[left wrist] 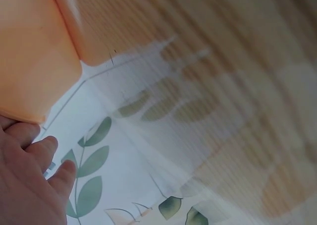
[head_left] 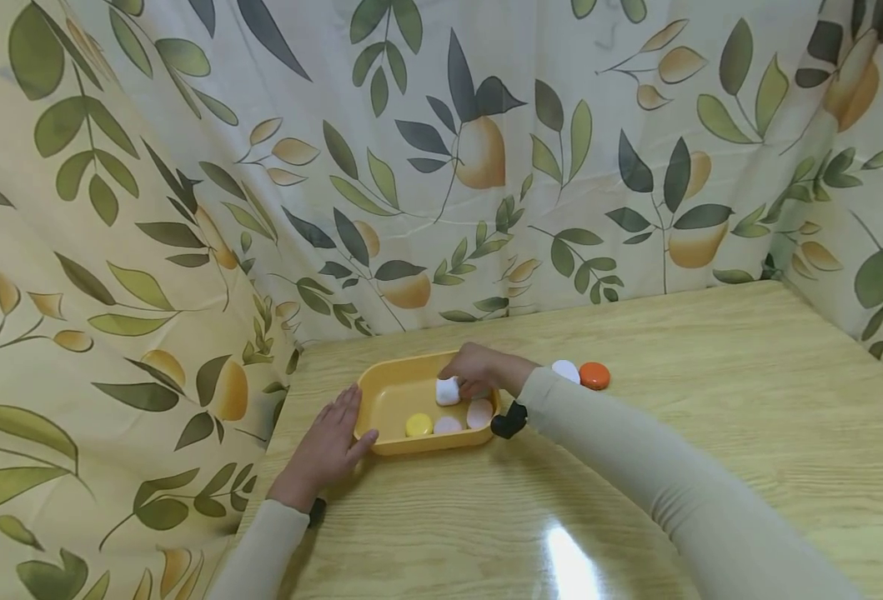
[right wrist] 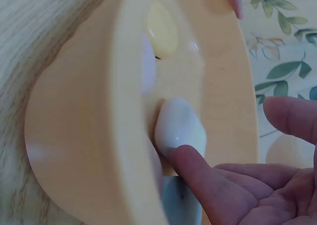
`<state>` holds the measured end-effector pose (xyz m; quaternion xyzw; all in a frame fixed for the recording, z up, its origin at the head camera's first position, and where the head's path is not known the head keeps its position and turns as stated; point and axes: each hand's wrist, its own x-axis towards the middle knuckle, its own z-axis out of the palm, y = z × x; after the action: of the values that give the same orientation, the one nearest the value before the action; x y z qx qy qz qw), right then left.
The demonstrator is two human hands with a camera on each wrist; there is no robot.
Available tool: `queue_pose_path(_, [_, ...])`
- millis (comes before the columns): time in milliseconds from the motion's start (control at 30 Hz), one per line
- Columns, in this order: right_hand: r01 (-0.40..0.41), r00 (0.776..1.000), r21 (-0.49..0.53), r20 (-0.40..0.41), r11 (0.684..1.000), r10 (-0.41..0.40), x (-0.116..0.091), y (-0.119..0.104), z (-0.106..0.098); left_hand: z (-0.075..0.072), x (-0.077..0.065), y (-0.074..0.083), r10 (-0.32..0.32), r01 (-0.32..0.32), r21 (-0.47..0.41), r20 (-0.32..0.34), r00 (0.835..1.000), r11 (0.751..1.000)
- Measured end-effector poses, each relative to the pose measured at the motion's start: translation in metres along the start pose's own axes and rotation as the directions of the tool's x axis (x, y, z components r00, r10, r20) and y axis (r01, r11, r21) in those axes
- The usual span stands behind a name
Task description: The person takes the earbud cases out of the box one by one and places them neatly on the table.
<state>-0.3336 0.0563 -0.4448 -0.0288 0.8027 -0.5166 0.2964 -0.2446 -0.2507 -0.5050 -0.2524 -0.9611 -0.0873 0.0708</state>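
A yellow-orange tray (head_left: 388, 447) with raised sides lies on the table. At its left end my left hand (head_left: 330, 435) rests with fingers straight against the wall, thumb near the front corner. My right hand (head_left: 479, 368) reaches into the tray's right half. One of its fingertips touches a rounded white piece (right wrist: 178, 123), while the thumb stands apart from it. Along the front wall inside sit a glossy yellow disc (head_left: 418, 425) and two pale pinkish pieces (head_left: 447, 425). A grey-white piece (right wrist: 181, 200) lies under the right fingers, partly hidden.
Outside the tray on the right, a white disc (head_left: 565, 371) lies beside an orange-red disc (head_left: 594, 376), the white one partly covered by my right sleeve. Leaf-patterned curtains (head_left: 479, 250) border the wooden table (head_left: 711, 375) at the back and left.
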Motion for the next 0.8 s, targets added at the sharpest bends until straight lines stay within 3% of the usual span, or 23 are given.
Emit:
queue_pose_path(267, [0.064,0.997,-0.118,-0.044,0.991,-0.069,0.006,0.005,0.018,0.001,0.000,-0.001,-0.002,0.002,0.004,0.008,1.000,1.000])
queue_pose_path(500, [0.063,0.988,-0.337,-0.111,0.940,-0.106,0.010,-0.003,0.031,0.000,-0.001,-0.001,-0.006,0.006,0.003,0.007,1.000,1.000])
queue_pose_path(633, [0.049,0.982,-0.328,-0.156,0.943,-0.106,0.018,-0.002,0.039,0.001,0.000,-0.001,-0.004,0.004,0.003,-0.002,1.000,1.000])
queue_pose_path(800, [0.041,0.978,-0.241,-0.189,0.970,-0.088,0.024,0.001,0.047,0.003,0.000,-0.002,-0.008,0.008,-0.004,-0.001,1.000,1.000])
